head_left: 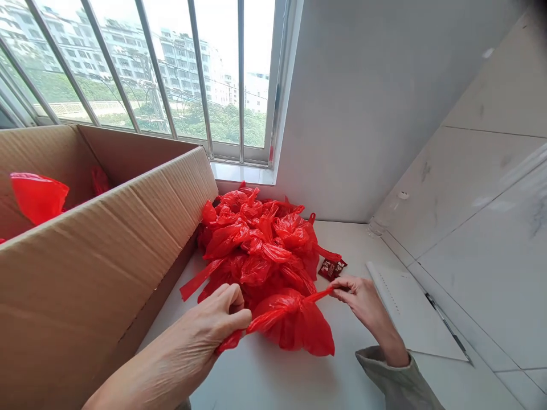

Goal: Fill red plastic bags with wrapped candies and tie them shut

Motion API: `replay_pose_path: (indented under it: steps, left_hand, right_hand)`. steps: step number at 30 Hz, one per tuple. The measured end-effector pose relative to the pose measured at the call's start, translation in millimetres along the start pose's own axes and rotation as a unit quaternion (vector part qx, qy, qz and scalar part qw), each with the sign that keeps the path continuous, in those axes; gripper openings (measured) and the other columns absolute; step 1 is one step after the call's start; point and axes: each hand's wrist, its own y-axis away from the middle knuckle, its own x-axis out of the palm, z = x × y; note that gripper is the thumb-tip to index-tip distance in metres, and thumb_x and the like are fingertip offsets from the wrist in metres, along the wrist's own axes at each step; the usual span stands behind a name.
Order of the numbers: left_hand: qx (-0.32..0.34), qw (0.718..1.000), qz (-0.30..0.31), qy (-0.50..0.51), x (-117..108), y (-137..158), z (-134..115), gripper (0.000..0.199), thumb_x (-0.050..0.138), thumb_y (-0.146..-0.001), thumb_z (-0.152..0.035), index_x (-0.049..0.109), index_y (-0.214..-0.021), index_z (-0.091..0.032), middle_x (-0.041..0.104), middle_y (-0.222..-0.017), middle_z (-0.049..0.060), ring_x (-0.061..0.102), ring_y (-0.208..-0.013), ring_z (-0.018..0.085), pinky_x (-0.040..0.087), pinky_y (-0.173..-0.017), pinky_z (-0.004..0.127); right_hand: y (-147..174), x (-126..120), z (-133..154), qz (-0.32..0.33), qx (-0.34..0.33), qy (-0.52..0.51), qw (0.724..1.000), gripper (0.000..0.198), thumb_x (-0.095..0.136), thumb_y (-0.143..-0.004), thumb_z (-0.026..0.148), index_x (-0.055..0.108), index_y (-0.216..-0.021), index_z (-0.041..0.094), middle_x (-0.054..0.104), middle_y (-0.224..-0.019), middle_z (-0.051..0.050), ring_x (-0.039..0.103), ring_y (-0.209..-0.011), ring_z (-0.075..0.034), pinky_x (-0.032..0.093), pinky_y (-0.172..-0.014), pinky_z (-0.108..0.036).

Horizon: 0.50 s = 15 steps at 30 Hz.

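At the left, cardboard box (pixel 128 250): it stands open beside you, with a loose red bag (pixel 39 196) showing inside.
Left hand (pixel 211 319): your fingers are curled tight around one twisted end of the held bag.
Red pile (pixel 260 245): bunched bags lie just right of the box, beyond your hands.
Held bag (pixel 294 330): it hangs between your hands at the pile's near side, gathered at the top; whether it touches the white tabletop (pixel 239 376) I cannot tell. You appear to be drawing a knot tight; the next move likely calls for an even outward pull, gentle enough not to tear the thin plastic.
Dark red packet (pixel 332 269): it lies just beyond your right fingertips.
Right hand (pixel 361 299): your thumb and fingers pinch the opposite end.
Far right, clear bottle (pixel 384 216): it stands near the wall, well apart from your work.
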Motion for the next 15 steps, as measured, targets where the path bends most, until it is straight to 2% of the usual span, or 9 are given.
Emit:
replay_pose_path:
  steps: [5,9,10,12,13,15]
  left_hand:
    - [-0.056,0.998,0.014,0.003,-0.3,-9.0,2.5,0.022,0.035,-0.091,-0.015,0.052,-0.08,-0.023,0.046,-0.083,-0.002,0.042,-0.07,0.014,0.031,-0.053,0.023]
    - [-0.019,0.988,0.082,-0.129,-1.3,-9.5,-5.2,0.021,0.038,-0.074,0.0,0.046,-0.07,-0.019,0.048,-0.084,-0.002,0.045,-0.073,0.013,0.028,-0.06,0.027]
    - [-0.02,0.983,0.092,-0.156,0.3,-8.4,-7.8,0.022,0.039,-0.072,0.002,0.047,-0.069,-0.019,0.051,-0.085,-0.002,0.047,-0.074,0.013,0.028,-0.061,0.027]
    - [-0.04,0.977,0.102,-0.184,4.8,-5.3,-12.2,0.022,0.043,-0.077,0.001,0.05,-0.071,-0.019,0.056,-0.087,-0.001,0.052,-0.072,0.014,0.029,-0.06,0.027]
    - [-0.054,0.974,0.105,-0.195,7.0,-3.7,-13.9,0.019,0.047,-0.082,-0.002,0.052,-0.073,-0.019,0.058,-0.089,0.0,0.056,-0.073,0.015,0.029,-0.059,0.027]
    - [-0.068,0.967,0.114,-0.219,9.4,-0.4,-15.8,0.01,0.059,-0.085,-0.01,0.057,-0.082,-0.02,0.063,-0.095,0.002,0.062,-0.076,0.018,0.031,-0.057,0.026]
  right_hand:
    - [-2.7,11.3,-11.9,0.025,0.025,0.016,0.999,0.02,0.055,-0.075,0.026,0.074,-0.071,0.019,0.067,-0.066,-0.002,0.058,-0.061,-0.017,0.041,-0.058,-0.028]
    - [-0.5,20.1,-23.8,0.051,0.011,0.05,0.997,0.022,0.055,-0.074,0.028,0.072,-0.064,0.021,0.065,-0.06,-0.002,0.059,-0.056,-0.019,0.04,-0.056,-0.029]
    - [1.1,19.9,-29.5,0.057,0.001,0.069,0.996,0.022,0.055,-0.075,0.029,0.071,-0.062,0.022,0.066,-0.06,-0.003,0.06,-0.056,-0.02,0.041,-0.056,-0.03]
    - [4.8,15.8,-40.1,0.061,-0.035,0.111,0.991,0.023,0.055,-0.075,0.031,0.071,-0.061,0.025,0.07,-0.064,-0.005,0.065,-0.061,-0.024,0.045,-0.058,-0.033]
    - [6.9,12.6,-42.7,0.05,-0.061,0.125,0.989,0.02,0.058,-0.074,0.033,0.072,-0.061,0.026,0.071,-0.066,-0.007,0.066,-0.063,-0.026,0.047,-0.058,-0.034]
    - [12.8,7.1,-37.6,-0.015,-0.105,0.135,0.985,0.015,0.064,-0.071,0.036,0.077,-0.074,0.03,0.075,-0.078,-0.01,0.069,-0.069,-0.029,0.052,-0.06,-0.035]
